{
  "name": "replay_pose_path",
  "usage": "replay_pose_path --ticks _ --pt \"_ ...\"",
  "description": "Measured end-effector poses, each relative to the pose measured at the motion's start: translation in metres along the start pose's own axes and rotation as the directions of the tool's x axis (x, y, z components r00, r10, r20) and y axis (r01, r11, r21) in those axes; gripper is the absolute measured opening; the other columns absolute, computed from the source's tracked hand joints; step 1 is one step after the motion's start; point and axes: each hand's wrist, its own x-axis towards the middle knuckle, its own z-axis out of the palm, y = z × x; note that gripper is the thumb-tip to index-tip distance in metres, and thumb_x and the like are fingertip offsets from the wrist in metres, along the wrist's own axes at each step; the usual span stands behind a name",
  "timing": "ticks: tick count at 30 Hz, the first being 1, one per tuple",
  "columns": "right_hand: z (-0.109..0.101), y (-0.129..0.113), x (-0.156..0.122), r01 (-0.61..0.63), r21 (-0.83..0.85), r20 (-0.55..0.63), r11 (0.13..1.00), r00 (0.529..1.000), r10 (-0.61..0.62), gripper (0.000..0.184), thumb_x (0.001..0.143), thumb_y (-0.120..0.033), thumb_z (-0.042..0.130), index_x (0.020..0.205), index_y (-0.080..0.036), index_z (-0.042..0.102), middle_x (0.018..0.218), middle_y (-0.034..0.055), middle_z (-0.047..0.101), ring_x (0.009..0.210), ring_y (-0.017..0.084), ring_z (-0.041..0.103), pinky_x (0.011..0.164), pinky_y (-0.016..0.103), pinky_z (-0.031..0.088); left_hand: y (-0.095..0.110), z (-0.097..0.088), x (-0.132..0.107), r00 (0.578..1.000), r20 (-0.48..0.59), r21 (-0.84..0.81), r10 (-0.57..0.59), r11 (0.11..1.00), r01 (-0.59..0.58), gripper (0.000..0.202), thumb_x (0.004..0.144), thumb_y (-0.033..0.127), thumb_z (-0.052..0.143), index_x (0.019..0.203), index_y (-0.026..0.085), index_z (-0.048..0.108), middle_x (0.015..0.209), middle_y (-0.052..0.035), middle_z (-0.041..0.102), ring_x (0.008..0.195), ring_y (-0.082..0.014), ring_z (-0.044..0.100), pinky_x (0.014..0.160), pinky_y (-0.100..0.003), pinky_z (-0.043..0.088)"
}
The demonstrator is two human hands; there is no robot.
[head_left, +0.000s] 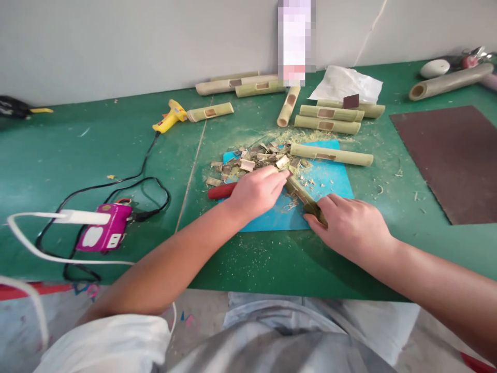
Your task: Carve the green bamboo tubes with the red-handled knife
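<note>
My right hand (349, 220) is wrapped around the near end of a green bamboo tube (301, 192) that slants over a blue sheet (264, 220). An opening is cut in the tube's upper side. At the tube's far end is my left hand (258, 191), its fingers pressed together, with a small dark brown bit showing at the tips. What it grips is mostly hidden. A red handle (221, 191) sticks out to the left from behind this hand. Bamboo chips and shavings (248, 165) are heaped just beyond it. Another notched bamboo tube (334, 155) lies across the blue sheet's far edge.
Several notched bamboo tubes (328, 125) lie farther back, near crumpled white paper (345, 85). A yellow glue gun (171, 117) and a magenta power adapter (104, 226) with cords are at left. A brown sheet (450, 160) and a thick tube (450, 83) occupy the right.
</note>
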Motion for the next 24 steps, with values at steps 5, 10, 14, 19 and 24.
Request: replay_pose_path --ticks 5,10,14,19,24 --pt "-0.001 0.0 0.001 0.007 0.007 -0.016 1.0 1.0 -0.007 0.03 0.09 -0.035 0.06 0.066 -0.017 0.058 0.058 0.0017 0.058 0.047 0.012 0.045 0.053 0.03 0.018 -0.001 -0.008 0.003 0.995 0.015 -0.079 -0.098 0.992 0.098 0.02 0.095 0.016 0.061 0.11 0.014 0.073 0.096 -0.0071 0.076 0.079 -0.0147 0.071 0.072 -0.027 0.058" --pt "-0.002 -0.001 0.002 0.017 0.004 -0.014 1.0 1.0 -0.017 0.032 0.091 -0.036 0.059 0.066 -0.017 0.058 0.059 0.0018 0.059 0.047 0.012 0.046 0.053 0.03 0.019 0.006 -0.019 0.009 0.957 0.011 -0.307 -0.288 0.91 0.278 0.01 0.091 0.016 0.068 0.095 0.018 0.076 0.096 -0.0041 0.074 0.081 -0.0116 0.068 0.074 -0.024 0.056" --pt "-0.001 0.0 0.002 0.017 0.007 -0.019 1.0 1.0 -0.017 0.031 0.091 -0.037 0.061 0.066 -0.017 0.058 0.059 0.0016 0.059 0.047 0.013 0.047 0.052 0.03 0.019 0.006 -0.018 0.011 0.857 0.118 -0.608 -0.502 0.646 0.462 0.008 0.087 0.02 0.068 0.09 0.016 0.074 0.093 -0.0048 0.072 0.077 -0.0111 0.067 0.063 -0.022 0.053" --pt "-0.001 0.001 0.002 0.028 0.005 -0.053 1.0 0.998 -0.028 0.03 0.087 -0.036 0.065 0.066 -0.017 0.057 0.057 0.0008 0.058 0.045 0.013 0.048 0.051 0.03 0.02 0.008 -0.018 0.012 0.733 0.304 -0.688 -0.608 0.392 0.611 0.014 0.087 0.022 0.063 0.094 0.016 0.073 0.069 0.0007 0.064 0.06 -0.0088 0.057 0.056 -0.021 0.047" --pt "-0.001 0.001 0.003 0.034 0.009 -0.042 0.999 0.999 -0.033 0.03 0.088 -0.037 0.065 0.066 -0.017 0.057 0.058 0.0006 0.058 0.045 0.013 0.048 0.051 0.029 0.019 0.006 -0.014 0.01 0.834 0.118 -0.542 -0.539 0.669 0.509 0.023 0.086 0.014 0.063 0.106 0.019 0.074 0.084 -0.0001 0.065 0.071 -0.009 0.057 0.066 -0.023 0.049"
